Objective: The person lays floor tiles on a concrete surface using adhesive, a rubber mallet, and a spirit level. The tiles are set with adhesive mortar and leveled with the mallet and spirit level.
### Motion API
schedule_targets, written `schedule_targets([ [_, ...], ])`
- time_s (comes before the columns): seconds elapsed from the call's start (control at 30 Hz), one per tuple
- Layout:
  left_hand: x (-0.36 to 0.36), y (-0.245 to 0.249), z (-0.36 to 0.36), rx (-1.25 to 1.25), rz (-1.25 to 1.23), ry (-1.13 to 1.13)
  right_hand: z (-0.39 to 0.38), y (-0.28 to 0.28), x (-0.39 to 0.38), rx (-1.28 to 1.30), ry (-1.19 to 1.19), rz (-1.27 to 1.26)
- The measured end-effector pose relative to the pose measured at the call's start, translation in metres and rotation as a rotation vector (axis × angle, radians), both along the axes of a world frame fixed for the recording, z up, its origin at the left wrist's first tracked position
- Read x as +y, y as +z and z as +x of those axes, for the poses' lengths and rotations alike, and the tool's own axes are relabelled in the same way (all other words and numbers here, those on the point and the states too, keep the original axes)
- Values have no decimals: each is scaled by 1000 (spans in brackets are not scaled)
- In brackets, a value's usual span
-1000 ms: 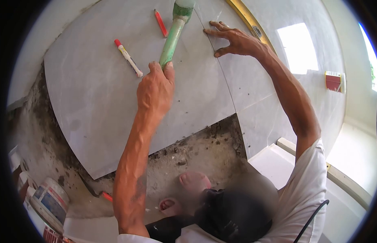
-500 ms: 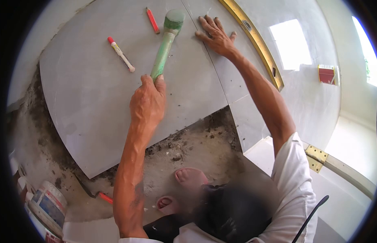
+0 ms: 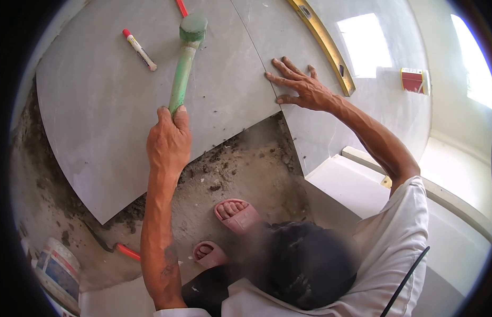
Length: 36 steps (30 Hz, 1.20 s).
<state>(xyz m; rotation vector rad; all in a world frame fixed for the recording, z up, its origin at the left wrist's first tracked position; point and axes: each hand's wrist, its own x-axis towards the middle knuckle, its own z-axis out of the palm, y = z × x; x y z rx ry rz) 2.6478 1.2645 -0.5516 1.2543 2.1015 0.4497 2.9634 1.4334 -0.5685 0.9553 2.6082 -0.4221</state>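
Observation:
My left hand (image 3: 169,140) is wrapped round the green handle of a mallet (image 3: 187,61), whose head is over the large grey tile (image 3: 114,116). With fingers spread, my right hand (image 3: 301,87) lies flat across the seam near the corner of this tile and the neighbouring tile (image 3: 320,127). A red and white marker (image 3: 140,50) rests on the large tile. Part of a red object (image 3: 181,7) shows beyond the mallet head.
A yellow spirit level (image 3: 325,45) lies right of my right hand, with a red and white box (image 3: 413,81) farther right. Rough mortar (image 3: 230,164) borders the tile's near edge. A bucket (image 3: 60,267) and a red-handled tool (image 3: 128,251) are at lower left.
My right hand has moved down along the seam towards the tile corner. The mallet, in my left hand, has shifted left over the tile. The camera view has also shifted.

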Motion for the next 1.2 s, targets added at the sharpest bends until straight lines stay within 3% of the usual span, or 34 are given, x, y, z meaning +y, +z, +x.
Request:
schedule_targets([
  [0.27, -23, -8, -3, 5, 43, 13, -2, 8, 5, -23, 7, 0],
  [0.37, -36, -1, -19, 34, 76, 13, 5, -14, 29, 54, -167, 506],
  [0.47, -71, -11, -44, 205, 201, 10, 0, -11, 78, 210, -738, 598],
  [0.57, -108, -9, -80, 256, 218, 41, 7, -6, 132, 297, -840, 394],
  [0.67, -140, -4, -106, 337, 277, 90, 4, -20, 174, 255, -785, 204],
  [0.7, -151, -5, -115, 362, 255, 110, -8, -13, 167, 156, -739, 285],
  [0.9, -185, -12, -132, 454, 278, 116, 4, -3, 156, 385, -608, 331],
  [0.97, -185, -15, -138, 556, 307, 24, -9, 1, 145, 425, -546, 347],
  [1.1, -158, -13, -142, 557, 292, -77, -67, 71, 105, 353, -519, 231],
  [1.2, -130, -14, -141, 553, 317, -93, -110, 79, 126, 397, -297, 239],
])
